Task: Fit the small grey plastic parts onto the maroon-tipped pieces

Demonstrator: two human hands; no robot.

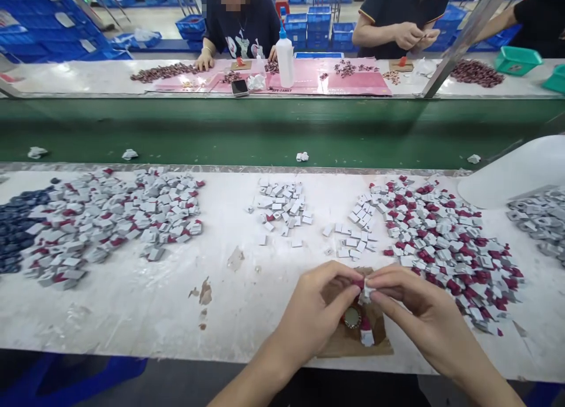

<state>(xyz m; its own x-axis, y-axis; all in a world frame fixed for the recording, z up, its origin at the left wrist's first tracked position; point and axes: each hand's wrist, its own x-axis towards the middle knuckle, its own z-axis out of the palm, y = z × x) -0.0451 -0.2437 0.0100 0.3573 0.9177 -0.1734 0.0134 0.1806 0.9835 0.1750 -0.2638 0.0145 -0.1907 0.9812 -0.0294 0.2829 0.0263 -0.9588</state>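
Both hands meet over a brown cardboard pad (353,342) at the table's near edge — left hand (315,313) and right hand (412,310) pinch one small white-and-red piece (364,292) between fingertips, directly above a round metal fixture (352,317); loose piles lie beyond.

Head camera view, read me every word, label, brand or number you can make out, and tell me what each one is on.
"SPY×FAMILY", as best it reads, in small print: on the front edge of the pink mat on the far table, below the white squeeze bottle.
Printed design on the dark T-shirt of the person opposite: too blurred to read.
The small grey and red pieces on the near table and the phone: no readable text.
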